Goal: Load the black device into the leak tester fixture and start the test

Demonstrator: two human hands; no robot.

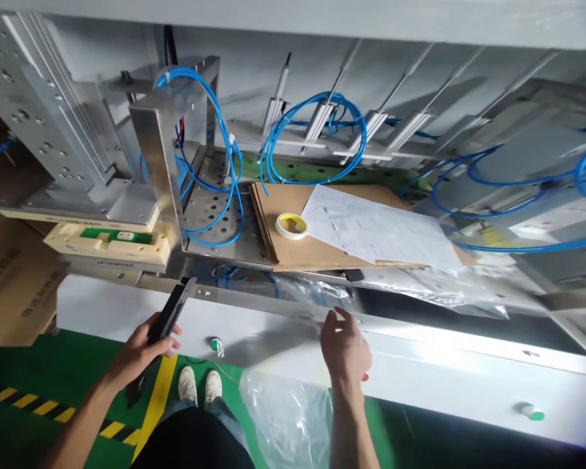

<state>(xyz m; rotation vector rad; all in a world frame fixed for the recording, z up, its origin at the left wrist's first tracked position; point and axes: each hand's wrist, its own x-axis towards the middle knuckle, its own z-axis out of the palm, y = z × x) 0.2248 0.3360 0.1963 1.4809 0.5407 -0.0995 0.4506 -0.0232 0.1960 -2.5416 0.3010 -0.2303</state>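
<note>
My left hand (144, 355) grips a black utility knife (172, 311) with its blade end pointing up toward the machine's edge. My right hand (344, 345) pinches a sheet of clear plastic wrap (293, 404) that drapes over the white front panel (420, 371) of the machine and hangs down toward the floor. More clear plastic (420, 286) lies along the machine's ledge to the right of that hand.
Cardboard sheets (303, 251) carry a roll of yellow tape (292, 225) and a paper drawing (376, 228). Blue air hoses (234, 176) loop over a perforated steel plate. Green buttons (215, 343) sit on the panel. A cardboard box (10, 286) stands at the left.
</note>
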